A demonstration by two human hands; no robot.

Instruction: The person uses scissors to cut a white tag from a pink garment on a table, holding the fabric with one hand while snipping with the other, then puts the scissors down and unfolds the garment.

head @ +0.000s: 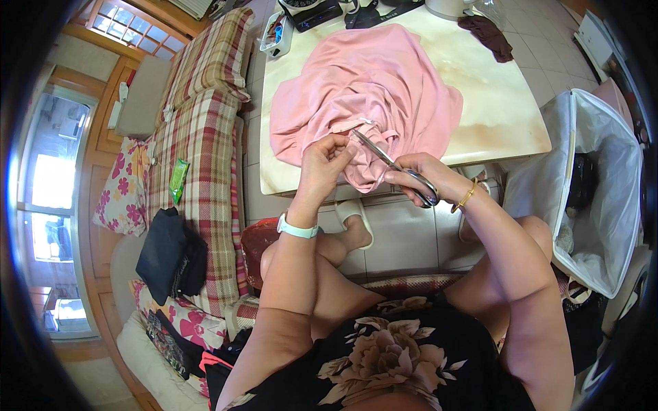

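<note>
A pink garment lies spread and wrinkled over the near-left part of a marbled tabletop, its bunched edge hanging at the table's front. My left hand pinches a fold of it between thumb and fingers. In my right hand is a pair of metal scissors, its handles around the fingers. The blades point up and left, their tips beside the left fingertips at the gathered cloth. Whether the blades touch the fabric cannot be made out. A pale strip with a zipper-like edge shows just beyond the tips.
At the table's back stand a white basket of small tools, a black device and a dark cloth. A white-lined bin is at my right. The plaid-covered sofa to my left bears a green packet and dark clothing.
</note>
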